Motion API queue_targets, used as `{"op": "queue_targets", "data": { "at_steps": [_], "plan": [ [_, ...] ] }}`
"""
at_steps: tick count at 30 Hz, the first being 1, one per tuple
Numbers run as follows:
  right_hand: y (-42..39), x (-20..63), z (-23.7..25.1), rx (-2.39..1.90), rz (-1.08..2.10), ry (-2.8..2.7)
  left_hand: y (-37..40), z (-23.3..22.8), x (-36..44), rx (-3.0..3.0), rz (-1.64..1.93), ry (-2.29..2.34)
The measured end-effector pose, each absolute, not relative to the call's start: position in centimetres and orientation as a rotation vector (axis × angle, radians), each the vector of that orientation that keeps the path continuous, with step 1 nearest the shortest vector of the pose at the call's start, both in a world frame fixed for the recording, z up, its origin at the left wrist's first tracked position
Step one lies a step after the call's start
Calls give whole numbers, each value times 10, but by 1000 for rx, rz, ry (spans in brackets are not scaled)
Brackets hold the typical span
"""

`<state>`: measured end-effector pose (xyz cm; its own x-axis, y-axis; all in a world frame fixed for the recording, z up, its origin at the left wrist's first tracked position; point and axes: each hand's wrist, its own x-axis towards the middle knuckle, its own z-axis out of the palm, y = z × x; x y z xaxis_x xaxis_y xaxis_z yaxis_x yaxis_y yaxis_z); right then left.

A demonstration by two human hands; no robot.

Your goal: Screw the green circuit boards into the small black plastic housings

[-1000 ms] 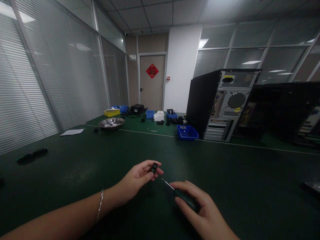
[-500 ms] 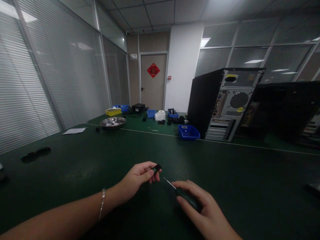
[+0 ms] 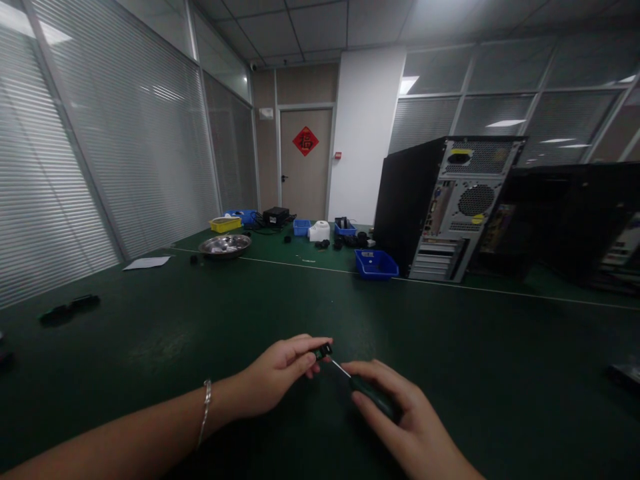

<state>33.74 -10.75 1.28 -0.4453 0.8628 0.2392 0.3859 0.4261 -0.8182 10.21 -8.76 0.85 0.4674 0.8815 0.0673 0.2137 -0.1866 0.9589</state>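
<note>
Screwdriver (image 3: 367, 391) — its dark green handle lies in the closed grip of the right hand (image 3: 405, 420), low and right of centre, with the thin metal shaft slanting up and to the left. The tip of the shaft meets a small black part (image 3: 323, 350), which the left hand (image 3: 277, 377) pinches between thumb and fingertips just above the green bench (image 3: 450, 347). Both hands are thus closed on something, and they sit close together with only the shaft between them. A thin silver bracelet (image 3: 204, 412) circles the left wrist.

Farther back on the bench, right of centre, a black computer tower (image 3: 440, 207) stands upright with its rear panel showing, and a blue bin (image 3: 376, 264) sits just beside its lower left corner. To the left — well apart from the hands — rest a round metal bowl (image 3: 225, 245), a yellow tray (image 3: 224, 225) and a white sheet of paper (image 3: 147, 263). A door (image 3: 304, 163) with a red diamond sign (image 3: 305, 141) closes the far wall.
</note>
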Motion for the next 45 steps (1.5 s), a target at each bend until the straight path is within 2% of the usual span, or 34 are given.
{"op": "queue_targets", "data": {
  "at_steps": [12,25,33,45],
  "plan": [
    [-112,335,17,-1089,840,-2063,-84,0,104,1380,823,779],
    [-115,336,21,-1070,689,-2248,-89,10,104,1401,798,952],
    [-109,338,19,-1076,759,-2199,-84,11,101,1615,808,962],
    [-106,338,16,-985,879,-2158,-79,2,98,1451,798,816]
  ]
}}
